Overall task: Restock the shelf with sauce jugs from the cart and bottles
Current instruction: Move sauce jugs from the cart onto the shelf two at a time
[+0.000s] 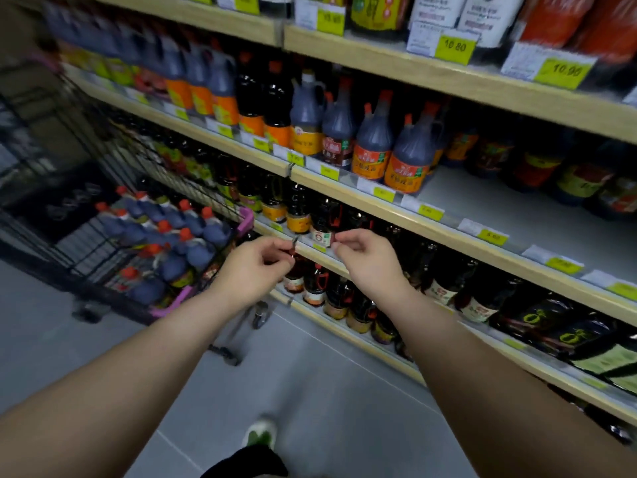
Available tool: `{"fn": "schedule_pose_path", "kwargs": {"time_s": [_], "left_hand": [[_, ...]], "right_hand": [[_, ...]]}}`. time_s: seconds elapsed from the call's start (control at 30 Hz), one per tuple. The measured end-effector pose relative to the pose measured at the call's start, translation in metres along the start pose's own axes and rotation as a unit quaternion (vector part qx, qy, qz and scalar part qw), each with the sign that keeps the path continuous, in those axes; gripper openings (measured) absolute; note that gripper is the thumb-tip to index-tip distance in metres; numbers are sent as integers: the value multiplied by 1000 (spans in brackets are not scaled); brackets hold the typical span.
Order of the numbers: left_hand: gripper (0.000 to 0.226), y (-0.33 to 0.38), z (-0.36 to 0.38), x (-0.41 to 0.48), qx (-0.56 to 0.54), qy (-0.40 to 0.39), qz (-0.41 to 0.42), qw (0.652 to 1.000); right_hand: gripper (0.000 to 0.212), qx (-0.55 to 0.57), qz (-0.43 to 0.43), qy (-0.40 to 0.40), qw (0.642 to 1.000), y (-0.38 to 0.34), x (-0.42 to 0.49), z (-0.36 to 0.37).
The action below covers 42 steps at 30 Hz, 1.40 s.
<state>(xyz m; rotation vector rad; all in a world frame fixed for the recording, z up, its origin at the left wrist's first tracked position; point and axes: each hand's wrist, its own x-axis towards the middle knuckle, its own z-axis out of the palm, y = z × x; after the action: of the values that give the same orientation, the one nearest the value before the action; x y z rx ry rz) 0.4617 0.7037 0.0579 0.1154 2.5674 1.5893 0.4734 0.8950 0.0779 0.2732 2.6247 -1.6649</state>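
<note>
Now | both grips curled empty (blurred) | sauce jugs left, in cart

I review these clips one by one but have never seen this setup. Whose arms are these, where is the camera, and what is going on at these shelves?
There is no machine here: a person wears one wide-angle camera on the head, looking down at their own bare arms. The left hand and right hand reach to the front edge of a shelf and hold no jug. Whether they pinch something small there is too blurred to tell. The shelves carry dark sauce bottles and jugs with red caps, with yellow price tags along the edges. On the left stands a wire cart loaded with more red-capped jugs.
</note>
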Motion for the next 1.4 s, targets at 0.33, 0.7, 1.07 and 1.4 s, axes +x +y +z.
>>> {"fn": "schedule_pose_path", "kwargs": {"time_s": [0.33, 0.7, 1.07, 1.4], "left_hand": [[10, -74, -151, -39, 19, 115, -32, 993], [9, -167, -342, -43, 54, 121, -59, 989], [10, -209, -394, 31, 65, 81, -85, 991], [7, -258, -398, 111, 101, 45, -172, 979]], "right_hand": [[23, -13, -47, -82, 995, -78, -13, 153], [18, 26, -26, -84, 996, -150, 1, 353], [15, -16, 23, -108, 994, -161, 79, 415], [32, -160, 42, -300, 939, -111, 166, 470]]}}
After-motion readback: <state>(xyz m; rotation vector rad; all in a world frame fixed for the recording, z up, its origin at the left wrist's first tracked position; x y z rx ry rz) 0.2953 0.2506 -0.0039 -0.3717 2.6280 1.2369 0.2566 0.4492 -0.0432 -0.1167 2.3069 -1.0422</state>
